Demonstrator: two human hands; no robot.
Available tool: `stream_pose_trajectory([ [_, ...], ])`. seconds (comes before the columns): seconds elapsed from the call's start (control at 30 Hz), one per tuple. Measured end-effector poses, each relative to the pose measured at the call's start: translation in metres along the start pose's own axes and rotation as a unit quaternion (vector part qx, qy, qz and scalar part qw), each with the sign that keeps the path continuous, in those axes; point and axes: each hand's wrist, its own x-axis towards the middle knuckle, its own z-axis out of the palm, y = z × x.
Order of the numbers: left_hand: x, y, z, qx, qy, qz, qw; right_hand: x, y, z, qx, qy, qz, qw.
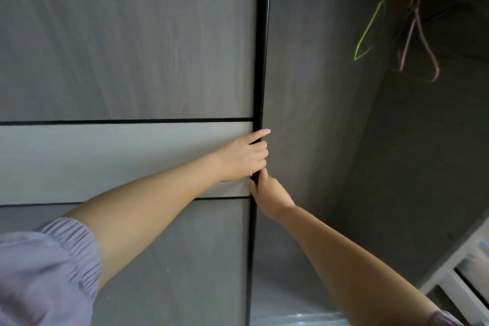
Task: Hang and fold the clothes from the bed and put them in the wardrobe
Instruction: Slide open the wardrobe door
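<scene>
A grey sliding wardrobe door (127, 61) fills the left of the view, with a black edge strip (260, 74) down its right side. My left hand (244, 157) grips that black edge, fingers curled round it and the index finger pointing out. Just below, my right hand (270, 197) holds the same edge, thumb up along the strip. To the right the wardrobe (397, 167) stands open and dark inside. No clothes from the bed are in view.
A green wire hanger (370, 26) and pink hangers (420, 42) dangle at the wardrobe's upper right. A pale shelf or drawer unit (455, 270) shows at the lower right. A light panel band (119, 161) crosses the door at hand height.
</scene>
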Motion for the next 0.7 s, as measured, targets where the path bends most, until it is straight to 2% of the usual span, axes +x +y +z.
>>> stream_pose_trajectory([
  [0.13,-0.031,-0.002,0.005,0.001,-0.036,-0.015,0.999,0.008,-0.027,0.016,-0.004,-0.016,-0.022,1.000],
  [0.23,-0.051,-0.001,0.007,-0.013,-0.073,-0.033,0.997,0.011,-0.046,0.029,-0.050,-0.025,-0.050,0.997],
  [0.33,-0.065,-0.001,0.007,-0.024,-0.097,-0.051,0.994,0.013,-0.062,0.036,-0.015,-0.026,-0.060,0.998],
  [0.4,-0.073,0.000,0.009,-0.024,-0.104,-0.059,0.992,0.014,-0.070,0.039,-0.031,-0.020,-0.091,0.995],
  [0.47,-0.082,0.000,0.011,-0.022,-0.111,-0.068,0.991,0.014,-0.077,0.042,-0.095,-0.031,-0.125,0.987],
  [0.53,-0.089,0.000,0.013,-0.022,-0.111,-0.071,0.991,0.014,-0.087,0.048,-0.185,-0.053,-0.120,0.974],
  [0.63,-0.097,0.001,0.017,-0.016,-0.101,-0.076,0.992,0.014,-0.092,0.054,-0.319,-0.056,-0.157,0.933],
  [0.7,-0.101,0.001,0.019,-0.017,-0.090,-0.080,0.993,0.015,-0.094,0.055,-0.403,-0.032,-0.211,0.890],
])
